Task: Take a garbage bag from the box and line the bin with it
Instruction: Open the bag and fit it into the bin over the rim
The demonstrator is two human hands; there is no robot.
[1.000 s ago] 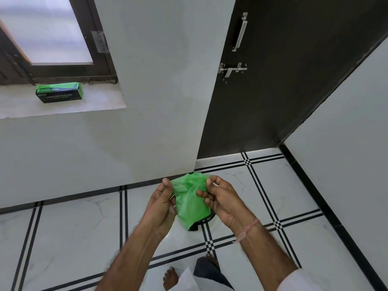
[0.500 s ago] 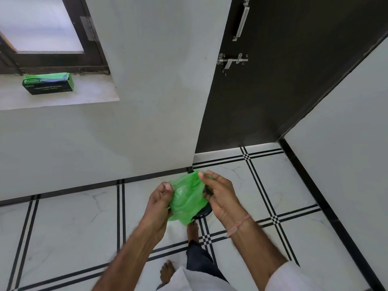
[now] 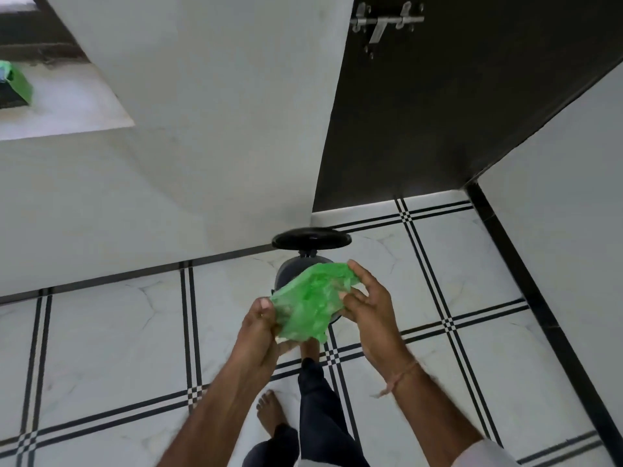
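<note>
A crumpled green garbage bag (image 3: 308,303) is spread between both my hands, just above the bin. My left hand (image 3: 261,323) pinches its lower left edge, and my right hand (image 3: 365,299) grips its upper right edge. The small dark pedal bin (image 3: 290,269) stands on the floor against the wall, its black lid (image 3: 312,238) raised, and the bag hides most of its opening. My right foot (image 3: 312,348) rests at the bin's front, on or near the pedal. The green and black bag box (image 3: 15,89) lies on the window sill at the far left, partly cut off.
A white wall corner juts out behind the bin. A dark door (image 3: 438,112) with a metal latch (image 3: 384,23) stands to the right. Another white wall with a black skirting closes the right side. The floor is white tile with black stripes.
The view has tilted down and moved closer to the bin. The bin's lid now stands open. My hands have pulled the bag wider apart above the bin.
</note>
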